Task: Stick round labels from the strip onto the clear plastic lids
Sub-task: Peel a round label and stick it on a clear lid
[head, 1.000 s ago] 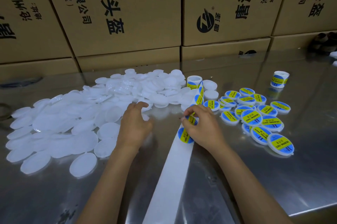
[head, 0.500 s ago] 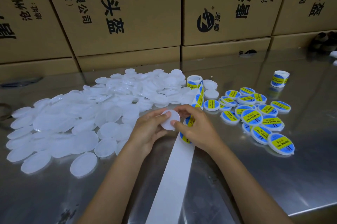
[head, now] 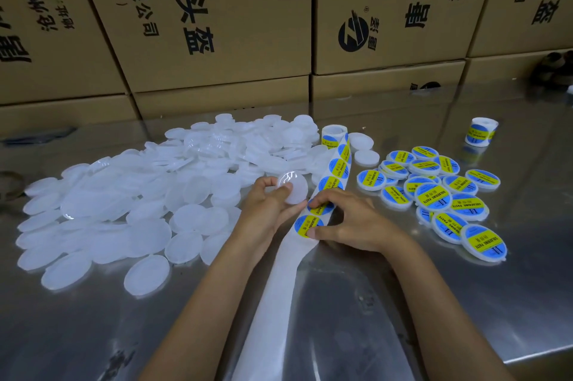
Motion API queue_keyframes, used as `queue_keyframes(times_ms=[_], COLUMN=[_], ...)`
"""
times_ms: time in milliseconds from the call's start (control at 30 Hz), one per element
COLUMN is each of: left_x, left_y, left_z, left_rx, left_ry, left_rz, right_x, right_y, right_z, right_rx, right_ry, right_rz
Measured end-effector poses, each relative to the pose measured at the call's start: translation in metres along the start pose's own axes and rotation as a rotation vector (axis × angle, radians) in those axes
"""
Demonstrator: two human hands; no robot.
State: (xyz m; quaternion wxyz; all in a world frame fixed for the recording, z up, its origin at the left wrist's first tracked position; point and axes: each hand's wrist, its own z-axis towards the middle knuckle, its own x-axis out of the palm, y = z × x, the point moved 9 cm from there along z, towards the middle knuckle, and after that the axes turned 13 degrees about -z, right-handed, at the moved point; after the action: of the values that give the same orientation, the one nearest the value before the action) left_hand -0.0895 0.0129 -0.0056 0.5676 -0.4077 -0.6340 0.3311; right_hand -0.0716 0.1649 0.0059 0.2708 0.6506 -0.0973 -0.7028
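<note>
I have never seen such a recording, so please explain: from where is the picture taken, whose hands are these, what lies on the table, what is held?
A camera worn on the person's head looks down at their own two hands. The left hand holds one clear lid. The right hand pinches a round label on the label strip. On the metal table lie a pile of plain lids on the left and labelled lids on the right. Cardboard boxes stand behind.

Round labels (head: 432,197) read "SOLDERING PASTE" — cardboard boxes (head: 217,14) bear "P头盔" and "有限公司".
</note>
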Motion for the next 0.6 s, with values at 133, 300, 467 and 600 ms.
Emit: queue_keyframes(times_ms=[133,300,467,600], left_x=[0.0023,0.0043,0.0011,0.0037], left_y=[0.0027,0.0043,0.0008,0.0043], left_z=[0.0016,0.0066,0.0084,0.009], left_rx=[0.046,0.078,0.12,0.097], left_ry=[0.029,0.041,0.024,0.054], left_rz=[0.085,0.165,0.091,0.049], right_x=[-0.0006,-0.0015,-0.0005,-0.0001], right_y=[0.0024,0.0012,0.0004,0.0026], right_z=[0.0009,0.0016,0.0025,0.0028], right_rx=[-0.011,0.006,0.011,-0.015], right_ry=[-0.024,-0.037,-0.025,-0.039], right_rz=[0.016,0.031,0.074,0.073])
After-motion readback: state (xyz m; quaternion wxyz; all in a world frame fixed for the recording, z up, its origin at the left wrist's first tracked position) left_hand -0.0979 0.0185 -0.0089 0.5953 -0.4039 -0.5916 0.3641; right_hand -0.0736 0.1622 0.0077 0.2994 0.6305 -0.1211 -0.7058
